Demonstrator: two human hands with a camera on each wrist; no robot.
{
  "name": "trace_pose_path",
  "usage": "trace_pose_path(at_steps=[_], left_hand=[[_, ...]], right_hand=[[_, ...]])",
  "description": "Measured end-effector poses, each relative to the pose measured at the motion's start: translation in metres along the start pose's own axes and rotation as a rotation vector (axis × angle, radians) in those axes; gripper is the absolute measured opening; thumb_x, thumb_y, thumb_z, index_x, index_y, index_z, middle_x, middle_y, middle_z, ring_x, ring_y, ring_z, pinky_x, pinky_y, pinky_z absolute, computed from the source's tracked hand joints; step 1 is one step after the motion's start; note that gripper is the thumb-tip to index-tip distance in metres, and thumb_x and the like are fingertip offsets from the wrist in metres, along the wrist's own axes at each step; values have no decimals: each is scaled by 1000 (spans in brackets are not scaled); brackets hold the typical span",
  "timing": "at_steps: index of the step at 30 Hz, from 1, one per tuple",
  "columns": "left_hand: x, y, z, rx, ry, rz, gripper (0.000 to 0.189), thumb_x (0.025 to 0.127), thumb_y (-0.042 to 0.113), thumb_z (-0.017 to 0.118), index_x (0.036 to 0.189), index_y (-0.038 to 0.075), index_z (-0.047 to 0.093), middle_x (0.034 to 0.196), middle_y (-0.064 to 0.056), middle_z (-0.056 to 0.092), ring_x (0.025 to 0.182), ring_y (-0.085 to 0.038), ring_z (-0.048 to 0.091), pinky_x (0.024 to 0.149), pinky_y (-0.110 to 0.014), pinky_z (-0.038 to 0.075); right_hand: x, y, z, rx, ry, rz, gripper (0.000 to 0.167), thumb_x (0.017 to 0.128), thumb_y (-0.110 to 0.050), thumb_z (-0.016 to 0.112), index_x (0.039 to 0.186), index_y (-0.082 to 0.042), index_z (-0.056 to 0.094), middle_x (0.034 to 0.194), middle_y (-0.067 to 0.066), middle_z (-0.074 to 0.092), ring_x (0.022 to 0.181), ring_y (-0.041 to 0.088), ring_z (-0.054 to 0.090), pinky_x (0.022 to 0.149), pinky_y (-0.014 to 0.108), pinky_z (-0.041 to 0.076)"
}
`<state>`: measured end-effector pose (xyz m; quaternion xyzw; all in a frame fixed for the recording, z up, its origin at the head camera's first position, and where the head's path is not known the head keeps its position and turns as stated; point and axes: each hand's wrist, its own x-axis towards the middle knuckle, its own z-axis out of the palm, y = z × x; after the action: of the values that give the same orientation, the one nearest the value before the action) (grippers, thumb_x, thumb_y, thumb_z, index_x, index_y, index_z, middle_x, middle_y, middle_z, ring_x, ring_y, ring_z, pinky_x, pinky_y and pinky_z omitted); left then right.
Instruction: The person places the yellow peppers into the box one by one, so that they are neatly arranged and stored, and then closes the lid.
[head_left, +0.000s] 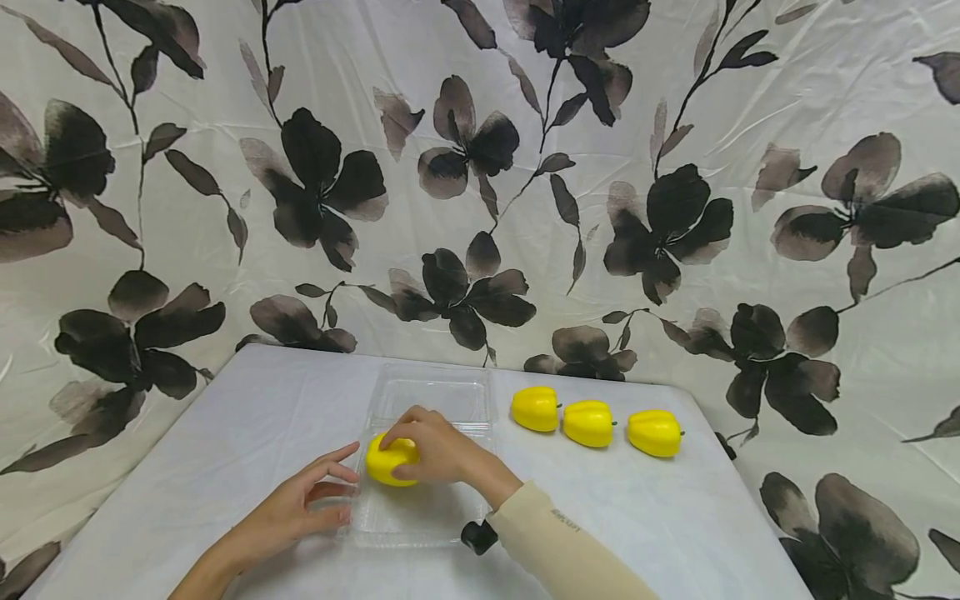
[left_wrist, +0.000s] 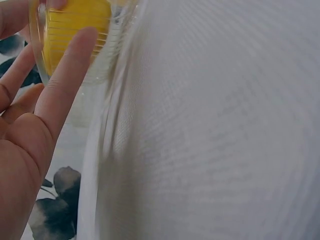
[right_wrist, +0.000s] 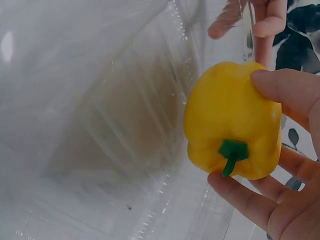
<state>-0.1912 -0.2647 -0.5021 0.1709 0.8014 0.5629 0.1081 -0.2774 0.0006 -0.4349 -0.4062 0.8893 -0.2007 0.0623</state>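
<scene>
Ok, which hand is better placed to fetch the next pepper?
Likely the right hand, once it releases its pepper: the other peppers lie on its side; the left hand is left of the box.

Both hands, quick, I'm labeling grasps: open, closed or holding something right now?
Left hand: open, at the side of the clear clamshell container.
Right hand: holding a yellow bell pepper.

A screened-off work spot, whether in a home or a studio cannot be told: a creased, flower-printed sheet [head_left: 540, 242] hangs beyond the right hand [head_left: 438, 450], and a white-covered desk [head_left: 675, 517] spreads beneath it.
</scene>
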Motion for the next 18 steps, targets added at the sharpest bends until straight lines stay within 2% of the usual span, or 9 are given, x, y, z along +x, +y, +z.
trace_pose_path(at_steps=[3, 6, 14, 18], left_hand=[[0, 0, 0, 4, 4, -5, 41, 98, 20, 79, 130, 4, 59, 176, -17, 19, 136, -44, 56, 109, -39, 54], [0, 0, 0, 5, 7, -14, 41, 98, 21, 79, 130, 4, 60, 176, -16, 19, 136, -43, 56, 108, -40, 55], [-1, 0, 0, -6, 6, -12, 40, 98, 20, 79, 130, 4, 60, 176, -16, 18, 136, -43, 57, 106, -31, 55], [-1, -1, 1, -4, 6, -3, 40, 98, 20, 78, 130, 4, 60, 176, -16, 19, 136, -43, 56, 107, -31, 54]], right_hand=[[0, -1, 1, -4, 1, 13, 33, 94, -26, 83, 126, -27, 76, 135, 1, 60, 118, 17, 54, 101, 28, 50], [1, -2, 3, 4, 3, 24, 33, 94, -27, 83, 126, -27, 76, 134, 2, 60, 115, 18, 53, 99, 28, 50], [2, -2, 9, -5, -18, 53, 33, 93, -27, 85, 125, -28, 77, 132, 0, 60, 111, 16, 50, 94, 25, 50], [2, -3, 10, -10, -19, 63, 32, 93, -27, 85, 124, -28, 77, 131, 0, 60, 110, 16, 49, 93, 23, 50]])
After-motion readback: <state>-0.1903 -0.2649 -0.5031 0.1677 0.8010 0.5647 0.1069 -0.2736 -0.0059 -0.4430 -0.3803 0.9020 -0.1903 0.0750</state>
